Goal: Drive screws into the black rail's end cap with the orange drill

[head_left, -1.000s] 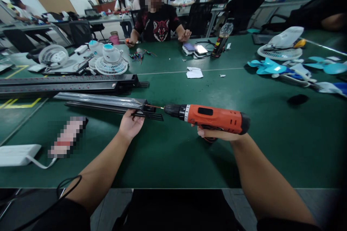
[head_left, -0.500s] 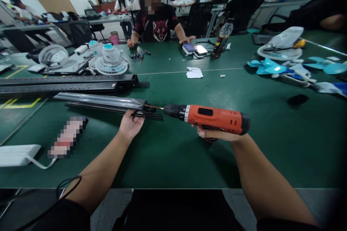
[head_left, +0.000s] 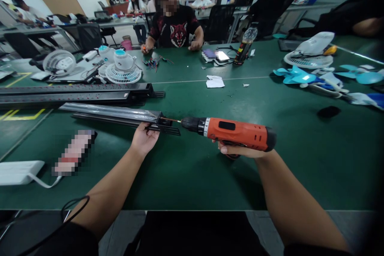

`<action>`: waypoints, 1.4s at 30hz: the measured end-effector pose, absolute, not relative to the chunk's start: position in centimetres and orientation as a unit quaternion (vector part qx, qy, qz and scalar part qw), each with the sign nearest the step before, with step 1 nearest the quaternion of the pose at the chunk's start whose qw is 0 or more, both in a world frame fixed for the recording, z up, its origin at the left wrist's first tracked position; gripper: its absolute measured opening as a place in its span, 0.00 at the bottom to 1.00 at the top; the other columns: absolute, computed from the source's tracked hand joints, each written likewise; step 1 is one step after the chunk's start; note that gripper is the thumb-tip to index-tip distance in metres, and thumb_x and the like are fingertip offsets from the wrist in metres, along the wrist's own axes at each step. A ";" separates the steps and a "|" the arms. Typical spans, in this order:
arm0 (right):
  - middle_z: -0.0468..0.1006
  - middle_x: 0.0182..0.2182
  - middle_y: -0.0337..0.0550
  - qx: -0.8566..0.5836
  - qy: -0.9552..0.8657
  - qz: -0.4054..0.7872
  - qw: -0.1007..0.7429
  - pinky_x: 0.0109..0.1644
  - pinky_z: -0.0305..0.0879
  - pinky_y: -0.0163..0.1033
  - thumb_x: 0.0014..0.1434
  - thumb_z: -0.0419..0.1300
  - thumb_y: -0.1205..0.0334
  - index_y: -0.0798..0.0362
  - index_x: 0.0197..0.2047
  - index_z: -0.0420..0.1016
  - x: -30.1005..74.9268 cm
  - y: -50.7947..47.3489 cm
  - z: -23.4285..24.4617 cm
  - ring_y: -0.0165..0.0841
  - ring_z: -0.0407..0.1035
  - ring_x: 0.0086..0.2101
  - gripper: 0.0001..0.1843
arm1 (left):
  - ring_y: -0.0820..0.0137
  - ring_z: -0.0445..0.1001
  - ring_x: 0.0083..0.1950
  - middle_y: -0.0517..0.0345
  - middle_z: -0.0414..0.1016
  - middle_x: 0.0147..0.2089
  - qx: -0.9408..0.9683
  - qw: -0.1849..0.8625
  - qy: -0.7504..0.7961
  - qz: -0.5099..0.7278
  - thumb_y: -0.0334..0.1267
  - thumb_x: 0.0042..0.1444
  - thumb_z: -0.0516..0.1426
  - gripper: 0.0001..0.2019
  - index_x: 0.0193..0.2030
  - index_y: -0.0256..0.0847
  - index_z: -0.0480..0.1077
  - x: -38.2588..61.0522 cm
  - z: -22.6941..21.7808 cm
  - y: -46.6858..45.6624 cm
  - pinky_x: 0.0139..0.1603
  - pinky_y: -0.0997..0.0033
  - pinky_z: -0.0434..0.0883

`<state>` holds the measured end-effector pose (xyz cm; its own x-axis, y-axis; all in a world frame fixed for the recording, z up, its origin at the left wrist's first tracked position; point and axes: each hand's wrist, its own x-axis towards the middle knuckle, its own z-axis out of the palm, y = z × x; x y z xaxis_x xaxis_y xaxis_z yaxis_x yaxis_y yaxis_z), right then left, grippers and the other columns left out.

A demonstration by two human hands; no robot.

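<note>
My right hand grips an orange cordless drill from below and holds it level above the green table. The drill's thin bit points left into the end of a long black rail that lies across the table. My left hand is closed on the near end of that rail, fingers wrapped over its edge beside the bit.
Two more long black rails lie behind. Small white fans stand at back left, blue fan blades at right, a bottle and paper scraps mid-table. A white power adapter lies near left. A person sits opposite.
My hands, the drill and the rail have stayed in place. The person opposite has drawn a hand back from the phone toward the body.
</note>
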<state>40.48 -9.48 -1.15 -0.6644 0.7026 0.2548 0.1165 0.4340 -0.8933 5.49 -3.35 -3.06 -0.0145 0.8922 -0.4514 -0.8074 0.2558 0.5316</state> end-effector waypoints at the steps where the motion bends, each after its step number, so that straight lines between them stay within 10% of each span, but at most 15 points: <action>1: 0.75 0.29 0.33 -0.262 -0.786 0.460 0.319 0.26 0.74 0.33 0.74 0.64 0.58 0.52 0.50 0.76 40.5 -9.5 -1.1 0.26 0.71 0.23 0.07 | 0.80 0.54 0.16 0.71 0.48 0.17 0.055 0.698 0.376 0.607 0.23 0.63 0.52 0.18 0.24 0.43 0.55 5.5 -3.0 -3.4 0.28 0.80 0.70; 42: 0.76 0.29 0.32 -0.248 -0.826 0.412 0.295 0.32 0.78 0.35 0.74 0.64 0.61 0.51 0.53 0.75 40.8 -9.0 -1.3 0.27 0.73 0.24 0.07 | 0.78 0.55 0.16 0.69 0.49 0.17 0.092 0.716 0.369 0.586 0.25 0.64 0.53 0.16 0.26 0.43 0.59 5.1 -3.2 -3.4 0.26 0.78 0.67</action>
<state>40.83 -9.02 -1.33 -0.7023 0.6531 0.2832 0.1669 0.5379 -0.8263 5.10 -3.36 -3.20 0.0414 0.9065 -0.4202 -0.7710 0.2965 0.5637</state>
